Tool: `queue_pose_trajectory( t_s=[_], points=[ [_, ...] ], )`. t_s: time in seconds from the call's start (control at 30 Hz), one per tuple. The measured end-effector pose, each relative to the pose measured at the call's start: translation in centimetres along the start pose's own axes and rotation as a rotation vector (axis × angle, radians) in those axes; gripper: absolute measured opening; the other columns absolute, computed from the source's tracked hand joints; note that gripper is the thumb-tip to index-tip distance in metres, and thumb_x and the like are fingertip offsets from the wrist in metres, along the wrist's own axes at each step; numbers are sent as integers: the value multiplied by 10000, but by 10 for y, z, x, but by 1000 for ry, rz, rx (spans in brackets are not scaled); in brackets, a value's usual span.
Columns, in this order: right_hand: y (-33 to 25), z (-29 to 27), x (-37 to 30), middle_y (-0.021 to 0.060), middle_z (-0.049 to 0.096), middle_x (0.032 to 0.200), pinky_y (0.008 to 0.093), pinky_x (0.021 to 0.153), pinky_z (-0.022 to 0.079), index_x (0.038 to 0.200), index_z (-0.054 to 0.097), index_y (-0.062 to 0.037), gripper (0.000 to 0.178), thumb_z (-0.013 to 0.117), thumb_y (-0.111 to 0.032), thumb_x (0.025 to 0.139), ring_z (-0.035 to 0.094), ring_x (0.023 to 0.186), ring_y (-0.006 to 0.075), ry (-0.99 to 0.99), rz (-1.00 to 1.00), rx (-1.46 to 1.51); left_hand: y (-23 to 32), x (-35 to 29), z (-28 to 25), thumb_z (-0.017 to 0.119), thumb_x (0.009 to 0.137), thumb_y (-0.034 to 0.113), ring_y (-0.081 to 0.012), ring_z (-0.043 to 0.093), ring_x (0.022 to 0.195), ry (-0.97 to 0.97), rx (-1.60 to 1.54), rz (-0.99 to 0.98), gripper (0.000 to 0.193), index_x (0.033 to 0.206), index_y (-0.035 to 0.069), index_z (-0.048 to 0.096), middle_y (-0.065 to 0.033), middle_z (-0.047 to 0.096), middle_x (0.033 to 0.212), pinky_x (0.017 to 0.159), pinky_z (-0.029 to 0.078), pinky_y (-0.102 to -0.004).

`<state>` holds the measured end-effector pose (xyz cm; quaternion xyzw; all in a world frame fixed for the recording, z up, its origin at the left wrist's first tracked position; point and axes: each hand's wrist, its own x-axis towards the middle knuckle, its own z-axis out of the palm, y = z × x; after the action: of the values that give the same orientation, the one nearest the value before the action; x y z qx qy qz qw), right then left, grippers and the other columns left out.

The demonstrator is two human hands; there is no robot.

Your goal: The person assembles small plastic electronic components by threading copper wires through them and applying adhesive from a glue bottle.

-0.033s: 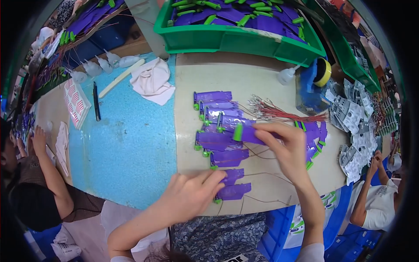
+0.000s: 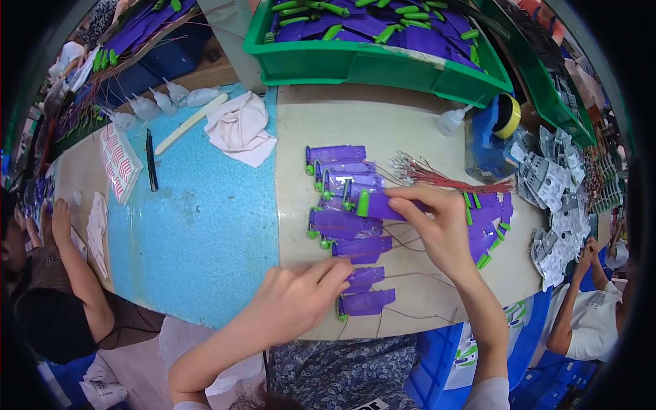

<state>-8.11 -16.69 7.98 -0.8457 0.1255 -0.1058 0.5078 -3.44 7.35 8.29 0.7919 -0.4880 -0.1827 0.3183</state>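
Between the thumb and fingers of my right hand (image 2: 441, 229) is a flat purple piece (image 2: 383, 208) with a green end, raised over the column of similar pieces. My left hand (image 2: 290, 301) is pinched closed at the left end of another purple piece (image 2: 366, 279) lying near the front; my fingertips cover that end. Below it lies one more purple piece (image 2: 369, 303) with thin wires trailing right. Farther up, several overlapping purple pieces (image 2: 342, 154) with green ends and small metal parts form the column. A bundle of red wires (image 2: 444, 179) lies beyond my right hand.
A green bin (image 2: 383, 68) full of purple pieces stands at the back. More pieces (image 2: 486, 222) lie right of my right hand, near a pile of grey-white parts (image 2: 564, 198). A blue mat (image 2: 205, 239) on the left holds a cloth (image 2: 240, 128) and black pen-like tool (image 2: 151, 160).
My right hand has shifted slightly left with its purple piece, whose green end has turned more upright. My left hand stays at the same piece.
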Motion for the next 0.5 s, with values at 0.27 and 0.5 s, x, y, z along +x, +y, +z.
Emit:
queue_pose_trajectory(
  t_s=[0.27,0.5],
  points=[
    [20,23,27,135,709,864,333,686,492,995,752,14,207,763,-42,796,635,750,217,-121,81,-123,-32,36,-9,682,871,142,-248,693,606,-68,263,34,230,1041,27,578,-115,542,1443,477,534,-364],
    [16,28,35,129,584,981,427,859,437,994,614,10,326,785,-41,722,543,948,324,-212,-282,-359,-29,38,-21,647,918,147,-341,679,626,-64,71,-41,237,1090,18,548,-174,669,1186,543,538,-423]
  ],
)
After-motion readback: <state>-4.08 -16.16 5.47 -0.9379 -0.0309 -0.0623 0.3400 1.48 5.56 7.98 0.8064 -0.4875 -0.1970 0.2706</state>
